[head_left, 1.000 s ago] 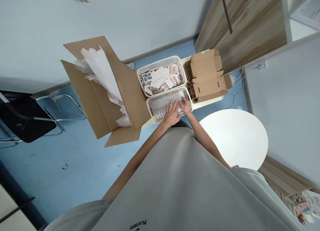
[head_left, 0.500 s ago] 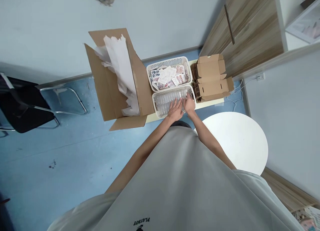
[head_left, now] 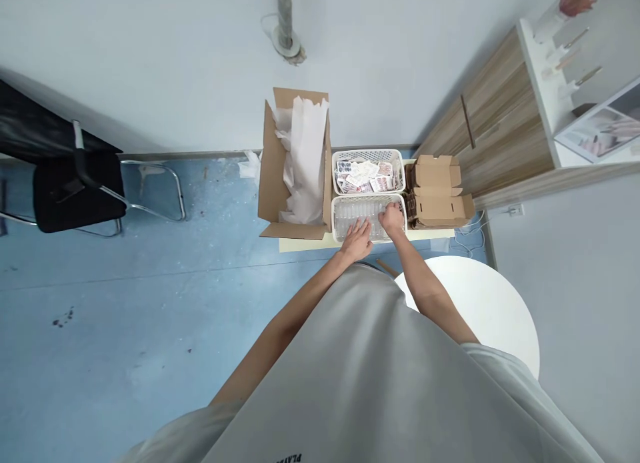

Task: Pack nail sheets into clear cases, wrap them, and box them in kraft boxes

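Observation:
Both hands reach into the near white plastic basket (head_left: 337,231), which is packed with clear plastic pieces (head_left: 354,211). My left hand (head_left: 357,237) lies flat on them near the basket's front edge, fingers stretched out. My right hand (head_left: 393,218) rests further right in the same basket, with its fingers curled down onto the clear pieces; what they grip is too small to make out. Behind it stands a second white basket (head_left: 369,154) holding printed packets (head_left: 364,173).
An open cardboard box (head_left: 273,176) with white paper (head_left: 305,156) stands left of the baskets. Stacked flat cardboard boxes (head_left: 437,189) lie to their right on the low yellow table (head_left: 305,245). A round white table (head_left: 485,303), a black chair (head_left: 75,189) and a wooden cabinet (head_left: 495,129) surround them.
The view has swung, so the baskets and boxes now sit further right and lower in the picture. My right hand has shifted a little further from my left within the near basket.

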`<state>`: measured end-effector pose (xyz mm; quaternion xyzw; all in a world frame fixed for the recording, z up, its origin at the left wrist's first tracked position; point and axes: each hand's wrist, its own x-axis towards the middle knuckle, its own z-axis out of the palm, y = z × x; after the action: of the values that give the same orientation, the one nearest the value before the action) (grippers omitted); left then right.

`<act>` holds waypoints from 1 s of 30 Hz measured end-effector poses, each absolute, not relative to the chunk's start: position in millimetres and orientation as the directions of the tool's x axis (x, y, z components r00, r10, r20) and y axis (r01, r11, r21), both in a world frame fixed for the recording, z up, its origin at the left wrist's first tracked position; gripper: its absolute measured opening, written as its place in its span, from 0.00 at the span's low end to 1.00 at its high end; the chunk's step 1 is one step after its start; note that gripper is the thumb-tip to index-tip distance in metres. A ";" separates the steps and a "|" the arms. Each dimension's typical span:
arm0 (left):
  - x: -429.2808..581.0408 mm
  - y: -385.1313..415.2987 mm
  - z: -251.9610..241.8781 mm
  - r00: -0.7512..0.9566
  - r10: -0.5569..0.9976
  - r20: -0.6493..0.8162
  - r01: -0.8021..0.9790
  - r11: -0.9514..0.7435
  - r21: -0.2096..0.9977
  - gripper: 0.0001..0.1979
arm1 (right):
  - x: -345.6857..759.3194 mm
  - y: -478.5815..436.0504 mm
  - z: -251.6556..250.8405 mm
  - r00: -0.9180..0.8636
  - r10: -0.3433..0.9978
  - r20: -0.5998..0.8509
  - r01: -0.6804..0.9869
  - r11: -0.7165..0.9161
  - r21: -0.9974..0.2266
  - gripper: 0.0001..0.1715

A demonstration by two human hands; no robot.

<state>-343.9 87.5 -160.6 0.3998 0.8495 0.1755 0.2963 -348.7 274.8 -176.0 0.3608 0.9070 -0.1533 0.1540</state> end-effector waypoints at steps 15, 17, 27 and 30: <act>-299.4 46.4 -176.0 -0.467 0.806 -0.362 0.548 0.586 0.597 0.37 | -334.9 285.7 -149.3 -0.709 0.618 -0.341 0.703 0.655 -0.275 0.21; -293.2 44.9 -179.6 -0.492 0.806 -0.329 0.521 0.576 0.630 0.36 | -326.1 284.7 -141.7 -0.715 0.642 -0.278 0.698 0.633 -0.335 0.22; -266.6 49.6 -178.8 -0.700 0.620 -0.355 -0.090 0.416 0.905 0.30 | -233.9 238.6 -107.0 -0.768 0.627 -0.129 0.459 0.399 -0.794 0.29; -268.8 48.2 -169.5 -0.787 0.526 -0.323 -0.260 0.192 0.946 0.27 | -206.2 215.9 -102.0 -0.761 0.623 -0.179 0.412 0.252 -0.876 0.36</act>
<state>-268.8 48.2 -169.5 0.0941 0.7061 0.6284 0.3125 -206.2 215.9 -102.0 0.3299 0.7845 -0.5150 -0.1025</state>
